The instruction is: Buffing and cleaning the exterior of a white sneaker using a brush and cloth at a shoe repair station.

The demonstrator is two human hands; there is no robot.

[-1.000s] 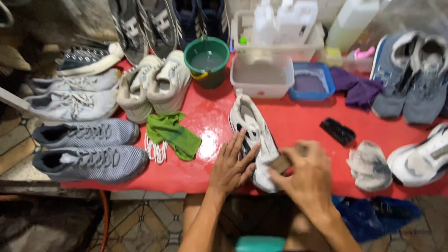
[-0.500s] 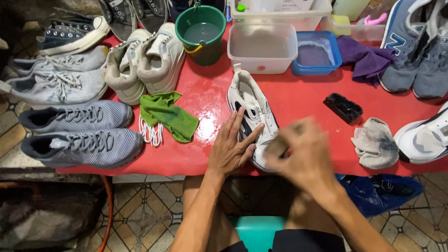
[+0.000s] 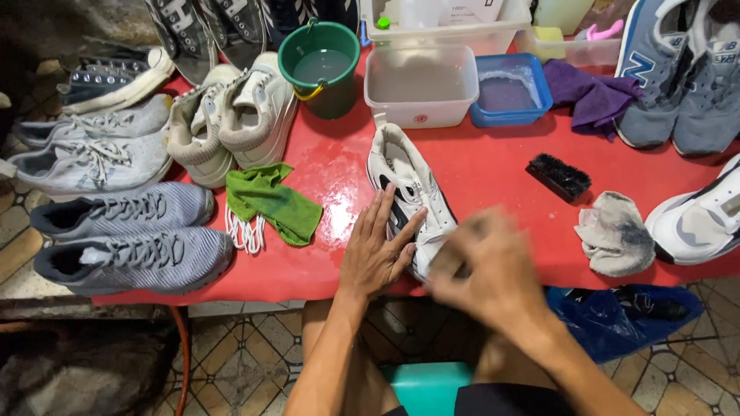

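My left hand (image 3: 375, 258) lies flat and open on the white sneaker (image 3: 407, 192) at the near edge of the wet red table (image 3: 493, 166). My right hand (image 3: 486, 273) is too blurred to tell its grip. Tiled floor (image 3: 254, 347) below.
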